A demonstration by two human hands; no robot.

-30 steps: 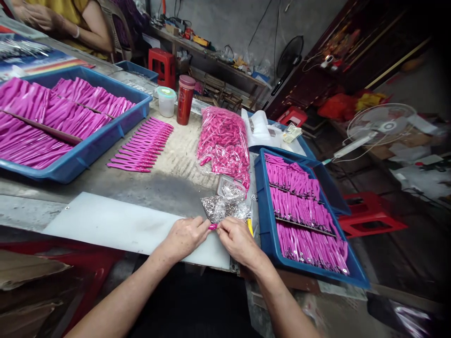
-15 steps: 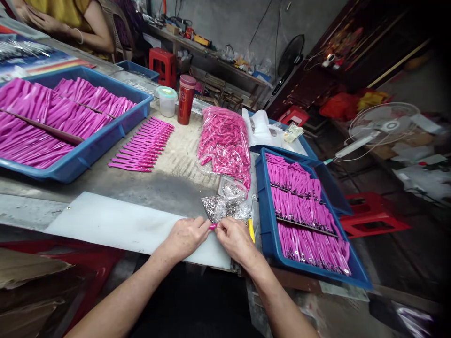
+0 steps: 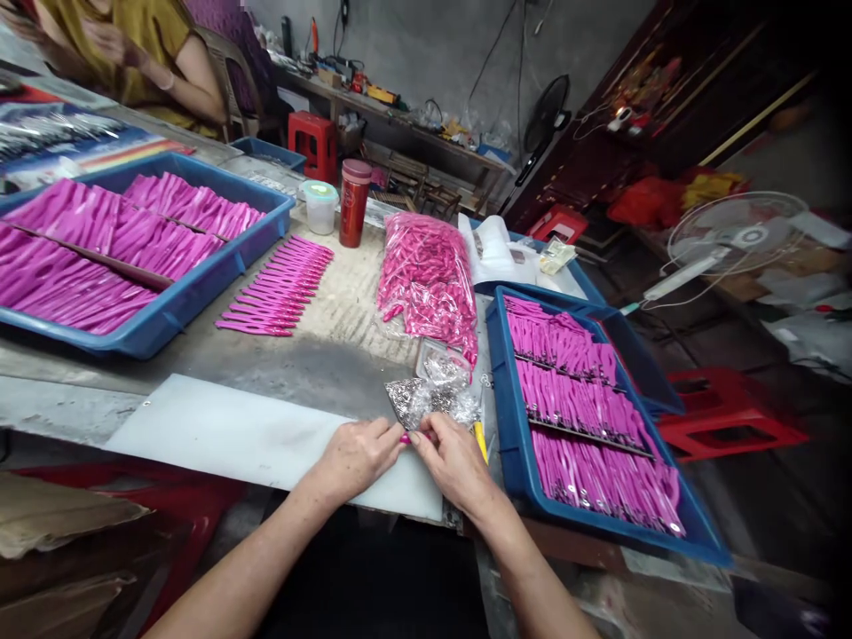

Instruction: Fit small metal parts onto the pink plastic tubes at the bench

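Worn grey worktable [image 3: 319, 359], with a small pink piece [image 3: 406, 438] held between two bare hands.

Above the right part of a white board [image 3: 232, 435], the small pink piece is pinched at one end by the closed fingertips of the left hand [image 3: 359, 457] and at the other by those of the right hand [image 3: 456, 461]; whether anything else is gripped cannot be told. Much work appears done, judging by pink strips packed in a right-hand blue bin [image 3: 516, 435], their ends dark and shiny. Whether strips in the left-hand blue bin [image 3: 213, 280] are finished cannot be told. More seems left: a row of strips [image 3: 276, 288] is laid out, and a clear bag of pink pieces [image 3: 426, 266] looks well filled.
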